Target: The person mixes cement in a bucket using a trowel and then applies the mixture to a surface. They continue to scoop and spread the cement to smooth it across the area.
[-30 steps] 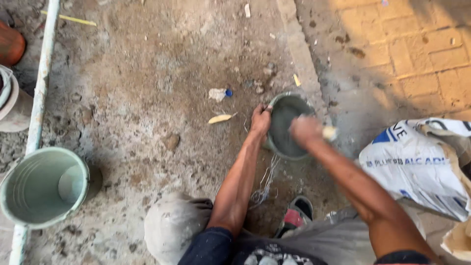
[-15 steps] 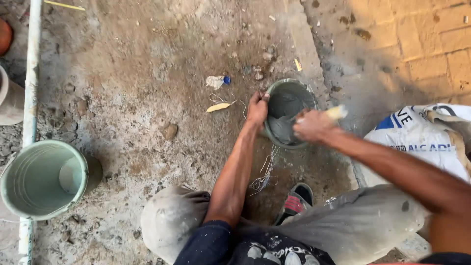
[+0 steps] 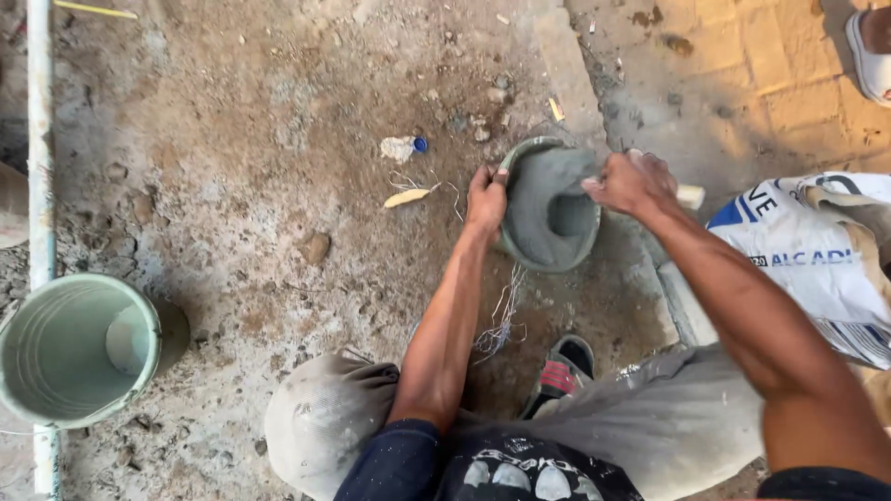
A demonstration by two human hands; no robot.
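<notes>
1. Crouching over bare ground (image 3: 232,186), the person works at a small green bowl (image 3: 548,206) of grey wet mix, which sits on the floor just ahead of the knees, beside the kerb edge.
2. Left hand (image 3: 486,199): fingers curled tight over the bowl's left rim, thumb outside, pinning it; the bowl looks tilted toward the person.
3. Right hand (image 3: 634,183): clenched around a pale-handled tool (image 3: 690,196), whose handle end juts right of the fist. The working end is hidden, so its kind cannot be told.
4. Key relation: the bowl's mouth lies directly left of and below the right fist; the tool's long axis runs roughly left to right, across the rim. Both hands are at the bowl, left one touching it.
5. Nearby: green bucket (image 3: 79,348) and white pipe (image 3: 39,139) far left; printed sack (image 3: 817,255) at right.
</notes>
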